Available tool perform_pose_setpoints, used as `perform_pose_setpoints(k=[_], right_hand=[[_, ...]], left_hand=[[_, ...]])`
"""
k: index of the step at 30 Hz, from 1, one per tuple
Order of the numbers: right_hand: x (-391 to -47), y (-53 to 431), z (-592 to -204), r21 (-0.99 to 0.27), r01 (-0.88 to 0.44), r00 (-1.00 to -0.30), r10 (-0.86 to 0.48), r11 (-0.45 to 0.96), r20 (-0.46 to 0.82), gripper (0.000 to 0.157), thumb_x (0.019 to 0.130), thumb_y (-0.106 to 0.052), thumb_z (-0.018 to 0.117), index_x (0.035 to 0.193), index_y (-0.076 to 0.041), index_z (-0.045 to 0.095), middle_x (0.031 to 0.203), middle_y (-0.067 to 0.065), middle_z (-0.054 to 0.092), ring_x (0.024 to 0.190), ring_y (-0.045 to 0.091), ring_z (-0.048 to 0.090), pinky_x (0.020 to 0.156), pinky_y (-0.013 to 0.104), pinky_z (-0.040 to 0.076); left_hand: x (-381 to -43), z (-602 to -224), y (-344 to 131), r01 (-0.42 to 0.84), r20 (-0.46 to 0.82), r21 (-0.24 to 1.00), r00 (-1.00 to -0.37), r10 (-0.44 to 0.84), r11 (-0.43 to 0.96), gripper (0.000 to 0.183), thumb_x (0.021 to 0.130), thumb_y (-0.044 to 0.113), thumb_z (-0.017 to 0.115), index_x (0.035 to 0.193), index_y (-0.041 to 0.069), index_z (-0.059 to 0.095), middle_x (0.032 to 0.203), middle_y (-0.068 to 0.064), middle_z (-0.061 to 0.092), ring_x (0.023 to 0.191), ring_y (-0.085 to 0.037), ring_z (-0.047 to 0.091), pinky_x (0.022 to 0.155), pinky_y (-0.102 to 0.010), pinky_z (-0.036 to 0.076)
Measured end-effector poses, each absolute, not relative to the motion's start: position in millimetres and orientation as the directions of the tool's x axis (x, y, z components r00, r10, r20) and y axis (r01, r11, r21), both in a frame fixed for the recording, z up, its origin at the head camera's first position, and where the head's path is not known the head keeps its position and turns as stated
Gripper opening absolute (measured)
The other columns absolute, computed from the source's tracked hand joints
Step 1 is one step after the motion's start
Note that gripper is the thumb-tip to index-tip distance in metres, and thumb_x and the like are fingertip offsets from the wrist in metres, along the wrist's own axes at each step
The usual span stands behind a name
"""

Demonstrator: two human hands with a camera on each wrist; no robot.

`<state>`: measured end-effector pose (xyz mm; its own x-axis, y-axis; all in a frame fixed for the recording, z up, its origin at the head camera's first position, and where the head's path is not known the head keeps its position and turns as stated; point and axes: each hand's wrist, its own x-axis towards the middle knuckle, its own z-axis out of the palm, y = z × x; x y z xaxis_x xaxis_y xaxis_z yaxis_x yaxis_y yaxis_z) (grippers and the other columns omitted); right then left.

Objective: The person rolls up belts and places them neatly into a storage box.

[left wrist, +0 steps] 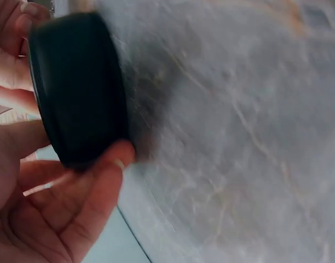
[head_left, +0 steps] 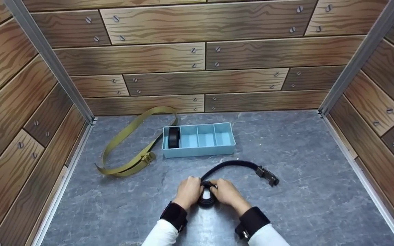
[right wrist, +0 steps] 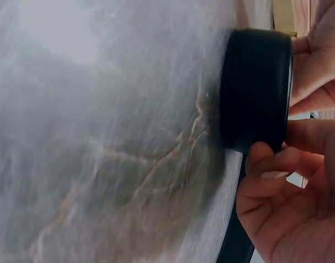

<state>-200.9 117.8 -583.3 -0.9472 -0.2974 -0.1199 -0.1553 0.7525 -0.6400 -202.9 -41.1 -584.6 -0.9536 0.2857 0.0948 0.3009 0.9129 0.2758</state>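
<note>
A black belt (head_left: 233, 163) lies on the grey floor, part of it rolled into a round coil (head_left: 206, 204). Its loose end arcs up and right to a dark buckle (head_left: 267, 176). My left hand (head_left: 188, 192) grips the coil from the left, fingertips at its edge. From the right, my right hand (head_left: 229, 194) holds the same coil, thumb and fingers round its upper side. In the left wrist view the coil's smooth outer face (left wrist: 80, 87) sits between the fingers. The right wrist view shows the coil (right wrist: 255, 90) standing on its edge, pinched by fingertips.
Beyond the hands stands a light blue divided tray (head_left: 200, 151), with a rolled black belt (head_left: 173, 137) in its leftmost compartment. To its left an olive webbing belt (head_left: 120, 136) lies in a loose loop, its buckle (head_left: 147, 157) near the tray. Wood-patterned walls (head_left: 204, 58) enclose the floor.
</note>
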Motion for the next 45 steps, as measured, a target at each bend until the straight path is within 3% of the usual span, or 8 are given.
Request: perform_pose_setpoints(k=[4,11,14,18,25,32,39,45], right_hand=[[-198.2,120.1,-582.5,-0.651,-0.172,-0.952,-0.294,0.739,-0.083,0.030,0.095,-0.013,0.062,0.124,-0.005,0.067,0.114,0.019,0.068,0.101,0.032,0.065,0.086,0.048,0.051],[-188.5,122.3,-583.7,-0.692,-0.065,-0.961,-0.232,0.719,-0.150,0.028,0.095,-0.020,0.064,0.112,0.002,0.071,0.066,0.004,0.064,0.045,0.011,0.056,0.049,0.030,0.049],[-187.2,119.8,-584.6,-0.687,-0.028,-0.964,-0.201,0.726,-0.174,0.020,0.095,-0.018,0.062,0.099,-0.001,0.073,0.062,0.003,0.061,0.041,0.010,0.054,0.044,0.029,0.046],[-192.0,118.6,-584.7,-0.631,-0.053,-0.967,-0.198,0.774,-0.162,0.015,0.094,-0.016,0.061,0.087,-0.008,0.072,0.069,0.004,0.062,0.051,0.015,0.056,0.052,0.032,0.046],[-192.6,120.4,-585.6,-0.582,-0.174,-0.962,-0.262,0.794,-0.069,0.014,0.095,-0.017,0.062,0.095,-0.008,0.072,0.089,0.014,0.070,0.078,0.029,0.065,0.070,0.046,0.051],[-181.7,114.1,-585.5,-0.586,-0.100,-0.976,-0.195,0.804,-0.100,0.016,0.094,-0.018,0.063,0.093,-0.002,0.067,0.075,0.010,0.065,0.062,0.024,0.061,0.060,0.041,0.050],[-187.5,115.8,-588.1,-0.540,-0.156,-0.968,-0.238,0.827,-0.085,0.024,0.094,-0.012,0.059,0.113,0.003,0.065,0.093,0.019,0.069,0.075,0.033,0.065,0.068,0.046,0.052],[-195.7,125.8,-591.6,-0.571,-0.284,-0.933,-0.360,0.771,-0.022,0.029,0.097,-0.011,0.056,0.124,-0.001,0.062,0.111,0.023,0.067,0.100,0.040,0.064,0.086,0.052,0.050]], left_hand=[[-204.1,-584.4,-38.2,0.321,0.123,0.244,-0.946,0.299,0.915,0.010,0.085,0.010,0.067,0.079,0.002,0.069,0.074,-0.013,0.066,0.065,-0.030,0.065,0.054,-0.040,0.052],[-202.8,-584.3,-37.3,0.266,0.109,0.321,-0.964,0.244,0.909,0.004,0.081,0.007,0.069,0.082,0.003,0.069,0.077,-0.015,0.067,0.070,-0.032,0.067,0.059,-0.042,0.054],[-201.8,-584.9,-40.0,0.270,0.094,0.331,-0.963,0.253,0.904,0.009,0.083,0.013,0.072,0.083,0.005,0.068,0.080,-0.013,0.068,0.073,-0.031,0.067,0.061,-0.042,0.054],[-201.7,-583.7,-41.9,0.278,0.088,0.328,-0.961,0.264,0.903,0.018,0.086,0.020,0.073,0.076,0.008,0.065,0.077,-0.011,0.068,0.071,-0.028,0.066,0.058,-0.039,0.052],[-203.8,-584.2,-38.9,0.250,0.111,0.303,-0.968,0.226,0.920,0.014,0.082,0.016,0.073,0.078,0.005,0.067,0.078,-0.013,0.068,0.069,-0.030,0.066,0.057,-0.041,0.052],[-203.0,-582.7,-37.4,0.250,0.130,0.355,-0.967,0.218,0.901,0.009,0.080,0.009,0.070,0.074,0.004,0.067,0.075,-0.014,0.068,0.066,-0.031,0.066,0.054,-0.041,0.052],[-202.8,-581.5,-37.5,0.295,0.158,0.267,-0.952,0.261,0.917,0.019,0.084,0.018,0.074,0.074,0.003,0.068,0.072,-0.012,0.065,0.063,-0.029,0.065,0.052,-0.039,0.052],[-201.0,-585.4,-36.1,0.267,0.148,0.339,-0.962,0.229,0.902,0.017,0.082,0.016,0.076,0.076,0.002,0.068,0.073,-0.014,0.066,0.067,-0.030,0.066,0.056,-0.040,0.053]])
